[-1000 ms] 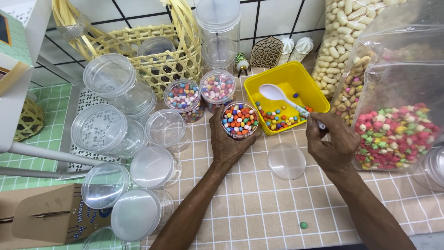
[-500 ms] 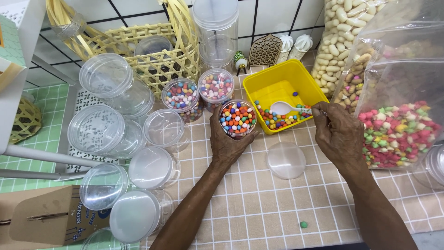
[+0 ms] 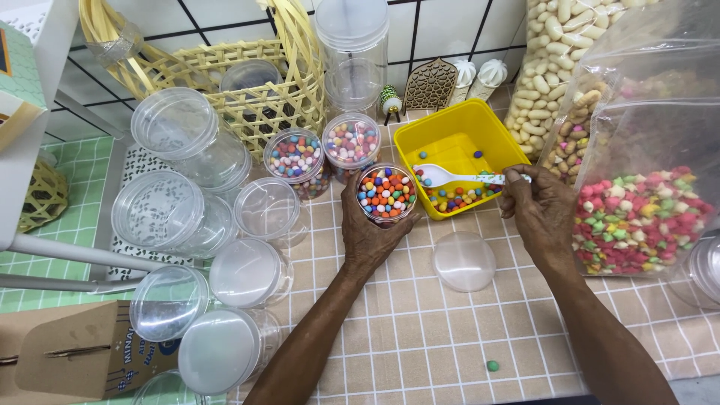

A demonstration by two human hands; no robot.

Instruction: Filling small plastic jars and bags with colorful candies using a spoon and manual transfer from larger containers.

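Observation:
My left hand (image 3: 369,232) grips a small clear jar (image 3: 385,194) filled to the brim with multicoloured candy balls. It stands on the tiled counter beside a yellow tub (image 3: 459,142). My right hand (image 3: 541,214) holds the handle of a white plastic spoon (image 3: 442,177), whose bowl lies low in the tub over the few candies left along its near edge. A loose clear lid (image 3: 464,260) lies on the counter between my hands.
Two filled jars (image 3: 298,159) (image 3: 350,142) stand behind. Several empty clear jars (image 3: 174,172) are stacked at left. A wicker basket (image 3: 225,75) and a tall clear canister (image 3: 352,52) stand at the back. Bags of snacks (image 3: 637,210) are at right. One green candy (image 3: 492,366) lies near the counter edge.
My right hand has brought the spoon down from above the tub into its near edge among the candies. My left hand has kept its hold on the filled jar.

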